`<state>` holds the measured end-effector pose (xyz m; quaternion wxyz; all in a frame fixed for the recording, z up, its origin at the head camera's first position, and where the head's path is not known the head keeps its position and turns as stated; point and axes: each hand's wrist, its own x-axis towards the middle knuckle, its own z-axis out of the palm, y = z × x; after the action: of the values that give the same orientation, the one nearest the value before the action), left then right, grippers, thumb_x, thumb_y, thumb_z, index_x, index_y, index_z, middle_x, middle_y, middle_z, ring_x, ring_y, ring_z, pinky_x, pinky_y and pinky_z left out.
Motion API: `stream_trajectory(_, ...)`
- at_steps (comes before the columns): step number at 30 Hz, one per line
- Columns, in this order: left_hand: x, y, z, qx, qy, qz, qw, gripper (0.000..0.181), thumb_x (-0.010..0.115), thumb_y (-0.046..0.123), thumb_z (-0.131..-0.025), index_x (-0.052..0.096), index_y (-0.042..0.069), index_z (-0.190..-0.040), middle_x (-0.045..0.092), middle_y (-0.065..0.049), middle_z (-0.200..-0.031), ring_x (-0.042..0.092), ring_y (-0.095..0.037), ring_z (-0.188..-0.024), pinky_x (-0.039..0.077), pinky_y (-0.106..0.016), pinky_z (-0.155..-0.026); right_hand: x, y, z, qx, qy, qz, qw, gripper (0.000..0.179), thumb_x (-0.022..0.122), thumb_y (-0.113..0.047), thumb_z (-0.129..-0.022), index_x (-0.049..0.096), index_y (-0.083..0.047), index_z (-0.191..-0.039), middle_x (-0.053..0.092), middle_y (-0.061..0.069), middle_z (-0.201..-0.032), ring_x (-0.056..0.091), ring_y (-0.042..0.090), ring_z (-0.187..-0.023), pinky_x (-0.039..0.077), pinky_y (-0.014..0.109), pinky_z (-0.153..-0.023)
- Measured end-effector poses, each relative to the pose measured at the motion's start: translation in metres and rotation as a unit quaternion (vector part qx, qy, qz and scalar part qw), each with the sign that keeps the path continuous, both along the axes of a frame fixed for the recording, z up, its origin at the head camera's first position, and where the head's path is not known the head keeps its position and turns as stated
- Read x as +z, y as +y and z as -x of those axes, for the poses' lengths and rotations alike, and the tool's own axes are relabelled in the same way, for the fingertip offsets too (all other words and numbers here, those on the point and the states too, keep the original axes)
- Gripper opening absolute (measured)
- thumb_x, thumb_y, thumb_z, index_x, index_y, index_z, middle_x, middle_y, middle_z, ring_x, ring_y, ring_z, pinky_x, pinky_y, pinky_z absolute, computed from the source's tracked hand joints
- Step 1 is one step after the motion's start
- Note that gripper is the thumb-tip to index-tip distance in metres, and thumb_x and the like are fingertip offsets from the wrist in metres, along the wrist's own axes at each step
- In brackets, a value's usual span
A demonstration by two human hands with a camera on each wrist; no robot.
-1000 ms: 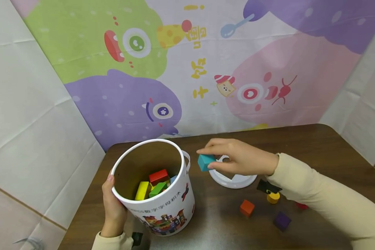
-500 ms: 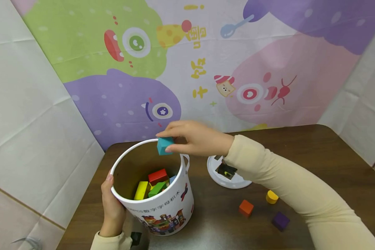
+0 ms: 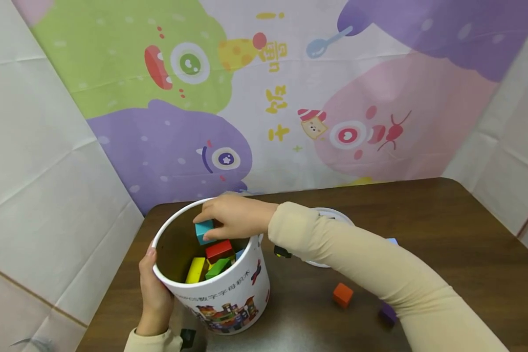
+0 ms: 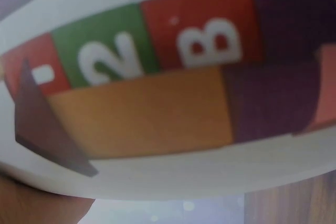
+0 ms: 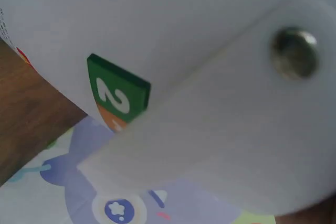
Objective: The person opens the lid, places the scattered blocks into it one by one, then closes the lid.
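Observation:
A white bucket (image 3: 229,303) with printed block pictures stands on the table, tilted a little. My left hand (image 3: 155,298) grips its left side, the thumb at the rim. Inside the bucket's mouth, my right hand (image 3: 235,215) pinches a light blue block (image 3: 204,231) between thumb and fingers. Below that block lie a red block (image 3: 219,251), a yellow block (image 3: 195,270) and a green block (image 3: 218,268). The left wrist view is filled by the bucket's printed wall (image 4: 142,114). In the right wrist view the white strap (image 5: 210,129) and its metal rivet show; neither hand's fingers appear there.
On the brown table (image 3: 308,313), an orange block (image 3: 342,295) and a purple block (image 3: 388,314) lie right of the bucket. A white lid (image 3: 334,213) is partly hidden under the right forearm. A bit of a blue block (image 3: 392,241) shows behind the sleeve.
My right hand has carried the light blue block leftward from above the lid, over the rim and down into the bucket's mouth. My left hand has kept its grip on the bucket.

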<state>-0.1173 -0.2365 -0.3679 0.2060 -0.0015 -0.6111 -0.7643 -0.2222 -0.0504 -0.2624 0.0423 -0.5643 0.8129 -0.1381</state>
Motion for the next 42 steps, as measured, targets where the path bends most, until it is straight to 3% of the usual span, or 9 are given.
stream_trajectory(15, 0.000, -0.001, -0.001, 0.001, -0.003, 0.005, 1.0000, 0.052, 0.020, 0.039, -0.101, 0.046, 0.016, -0.140, 0.055, 0.004, -0.128, 0.051, -0.014, -0.119, 0.042, -0.029, -0.100, -0.008, -0.018, -0.001, 0.012, 0.017, -0.046, 0.9987, 0.042, 0.064, -0.033, -0.094, 0.063, -0.011, -0.130, 0.067, 0.000, -0.109, 0.057, 0.009, -0.091, 0.045, 0.019, -0.086)
stream_trajectory(23, 0.002, 0.000, 0.000, -0.007, 0.000, 0.004, 1.0000, 0.051, 0.020, 0.039, -0.102, 0.047, 0.016, -0.139, 0.055, 0.003, -0.127, 0.052, -0.014, -0.119, 0.043, -0.030, -0.101, -0.010, -0.017, 0.000, 0.007, 0.007, -0.037, 0.9993, 0.042, 0.065, -0.033, -0.094, 0.064, -0.010, -0.129, 0.067, -0.001, -0.104, 0.059, 0.008, -0.092, 0.046, 0.019, -0.086)
stream_trajectory(32, 0.002, -0.001, 0.001, -0.004, 0.004, 0.003, 1.0000, 0.050, 0.020, 0.038, -0.101, 0.048, 0.018, -0.138, 0.056, 0.004, -0.127, 0.052, -0.013, -0.119, 0.043, -0.029, -0.100, -0.009, -0.003, -0.007, 0.020, -0.010, 0.065, 0.9976, 0.031, 0.062, -0.027, -0.096, 0.067, -0.013, -0.123, 0.067, -0.004, -0.104, 0.060, 0.006, -0.095, 0.046, 0.015, -0.088)
stream_trajectory(37, 0.001, 0.000, 0.000, -0.012, 0.010, -0.004, 0.9999, 0.049, 0.021, 0.036, -0.102, 0.049, 0.020, -0.138, 0.057, 0.005, -0.128, 0.052, -0.012, -0.119, 0.043, -0.028, -0.100, -0.012, 0.026, -0.015, 0.039, 0.068, 0.129, 0.9885, 0.027, 0.063, -0.026, -0.095, 0.069, -0.016, -0.120, 0.066, -0.005, -0.109, 0.060, 0.008, -0.101, 0.047, 0.019, -0.094)
stream_trajectory(40, 0.000, 0.001, -0.001, -0.015, 0.015, -0.008, 0.9997, 0.049, 0.021, 0.036, -0.102, 0.049, 0.020, -0.138, 0.056, 0.005, -0.128, 0.052, -0.012, -0.119, 0.043, -0.028, -0.100, -0.014, 0.050, -0.020, 0.041, 0.124, 0.173, 0.9762, 0.026, 0.066, -0.025, -0.093, 0.070, -0.016, -0.118, 0.066, -0.004, -0.111, 0.060, 0.008, -0.104, 0.049, 0.020, -0.094)
stream_trajectory(42, 0.000, 0.001, 0.000, -0.014, 0.016, -0.007, 0.9997, 0.049, 0.021, 0.036, -0.102, 0.048, 0.019, -0.139, 0.056, 0.005, -0.128, 0.052, -0.013, -0.119, 0.043, -0.029, -0.101, -0.016, 0.066, -0.022, 0.040, 0.136, 0.204, 0.9685, 0.027, 0.069, -0.023, -0.091, 0.070, -0.014, -0.117, 0.067, -0.002, -0.111, 0.060, 0.009, -0.103, 0.050, 0.021, -0.093)
